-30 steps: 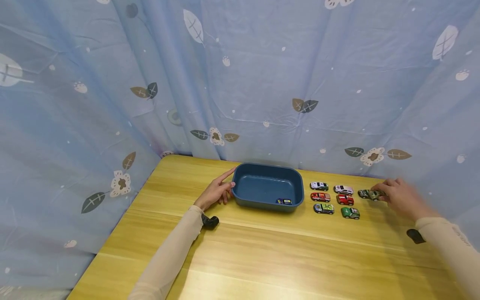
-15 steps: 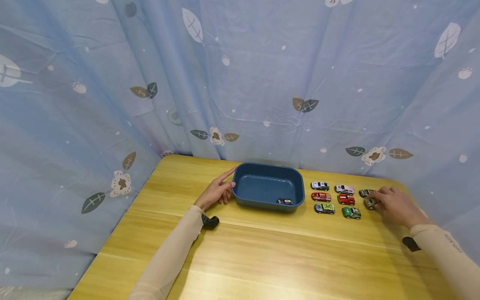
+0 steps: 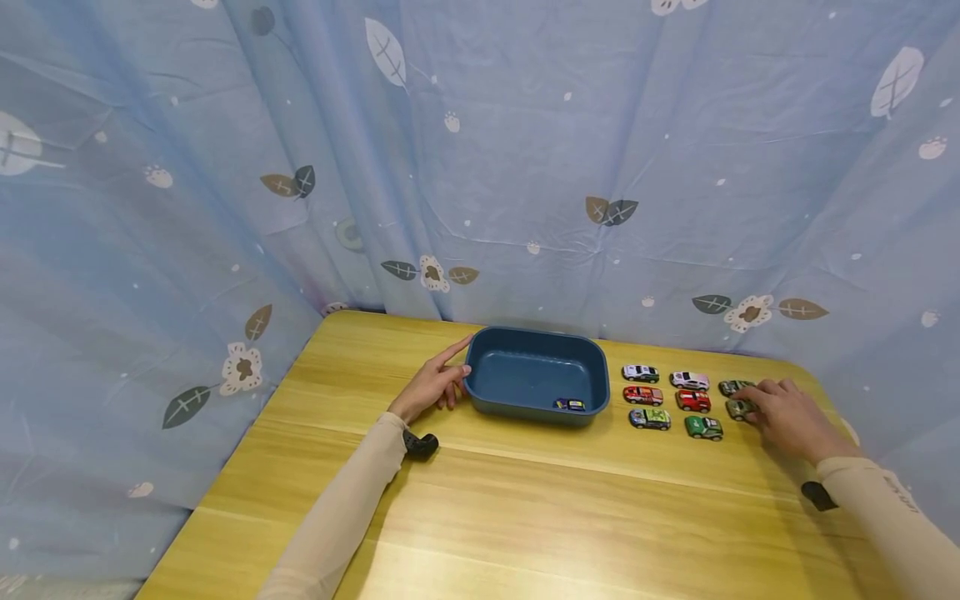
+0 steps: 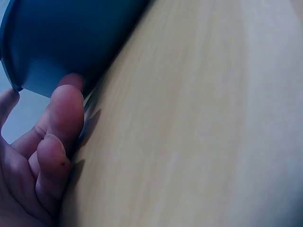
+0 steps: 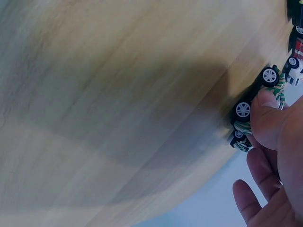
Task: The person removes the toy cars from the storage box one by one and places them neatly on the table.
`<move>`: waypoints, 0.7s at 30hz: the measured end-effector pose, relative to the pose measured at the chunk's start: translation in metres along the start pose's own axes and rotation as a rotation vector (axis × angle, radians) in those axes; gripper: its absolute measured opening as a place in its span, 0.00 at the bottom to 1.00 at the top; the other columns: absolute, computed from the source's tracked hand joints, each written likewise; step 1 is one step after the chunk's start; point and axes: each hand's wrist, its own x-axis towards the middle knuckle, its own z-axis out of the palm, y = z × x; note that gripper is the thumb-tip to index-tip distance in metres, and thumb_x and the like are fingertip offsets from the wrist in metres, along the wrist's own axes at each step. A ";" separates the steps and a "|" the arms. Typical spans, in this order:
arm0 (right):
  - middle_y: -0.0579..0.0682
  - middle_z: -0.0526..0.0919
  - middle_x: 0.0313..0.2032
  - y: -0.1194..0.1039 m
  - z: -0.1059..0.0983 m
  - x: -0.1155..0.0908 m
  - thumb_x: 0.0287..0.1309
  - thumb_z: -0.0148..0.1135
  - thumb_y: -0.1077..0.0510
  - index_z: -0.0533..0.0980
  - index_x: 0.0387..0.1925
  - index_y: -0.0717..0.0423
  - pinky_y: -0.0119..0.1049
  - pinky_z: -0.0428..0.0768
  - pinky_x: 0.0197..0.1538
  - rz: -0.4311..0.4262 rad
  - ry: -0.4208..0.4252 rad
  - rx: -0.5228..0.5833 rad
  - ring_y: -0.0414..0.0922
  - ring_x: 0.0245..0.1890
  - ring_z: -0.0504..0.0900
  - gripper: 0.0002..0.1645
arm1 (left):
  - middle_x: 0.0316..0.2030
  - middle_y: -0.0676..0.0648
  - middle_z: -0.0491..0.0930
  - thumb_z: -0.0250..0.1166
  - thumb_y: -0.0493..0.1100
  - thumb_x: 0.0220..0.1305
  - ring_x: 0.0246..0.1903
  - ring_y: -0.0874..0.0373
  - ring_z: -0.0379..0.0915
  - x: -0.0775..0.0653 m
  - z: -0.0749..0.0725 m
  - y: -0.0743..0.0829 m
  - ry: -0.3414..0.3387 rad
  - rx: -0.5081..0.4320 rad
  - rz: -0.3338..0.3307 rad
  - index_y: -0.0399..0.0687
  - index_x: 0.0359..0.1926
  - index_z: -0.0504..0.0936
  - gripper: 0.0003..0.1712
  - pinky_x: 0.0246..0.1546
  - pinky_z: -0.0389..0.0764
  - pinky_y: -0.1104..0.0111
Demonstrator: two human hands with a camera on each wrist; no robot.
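My right hand pinches a green camouflage toy car between thumb and fingers, low at the tabletop. In the right wrist view the thumb lies along this camouflage car, whose side and wheels face the camera. Just behind it stands a second camouflage toy car, partly covered by my fingers. My left hand touches the left end of a dark blue bin, index finger stretched out by the rim. Its other fingers bend loosely beside the bin's wall in the left wrist view.
Left of the camouflage cars, several toy cars stand in rows, among them a green car, a red car and a white car. Inside the bin lies a small blue-and-yellow toy car. A patterned curtain hangs behind the table.
My right hand has brought its camouflage car forward and slightly left, from beside the other camouflage car to in front of it. The left hand and bin have stayed put.
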 end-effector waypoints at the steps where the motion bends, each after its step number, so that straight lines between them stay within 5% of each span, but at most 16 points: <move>1: 0.60 0.84 0.39 0.000 0.001 0.000 0.59 0.74 0.66 0.84 0.52 0.58 0.59 0.77 0.37 0.002 0.001 0.000 0.59 0.38 0.78 0.19 | 0.34 0.26 0.82 0.61 0.52 0.80 0.17 0.52 0.76 0.000 0.000 0.001 -0.001 0.001 0.000 0.82 0.80 0.62 0.35 0.18 0.74 0.67; 15: 0.70 0.82 0.49 0.000 -0.003 0.000 0.61 0.73 0.63 0.82 0.58 0.58 0.68 0.75 0.48 0.080 -0.058 0.068 0.70 0.47 0.78 0.23 | 0.30 0.35 0.83 0.62 0.53 0.79 0.16 0.53 0.76 0.000 0.000 0.001 0.001 -0.005 -0.004 0.85 0.79 0.63 0.35 0.18 0.74 0.67; 21: 0.72 0.83 0.50 0.000 -0.017 0.008 0.64 0.72 0.63 0.83 0.54 0.63 0.69 0.70 0.54 0.093 0.015 0.186 0.73 0.50 0.76 0.18 | 0.31 0.33 0.83 0.61 0.51 0.80 0.16 0.53 0.75 0.000 -0.001 0.002 -0.005 -0.001 -0.001 0.82 0.80 0.62 0.35 0.18 0.73 0.67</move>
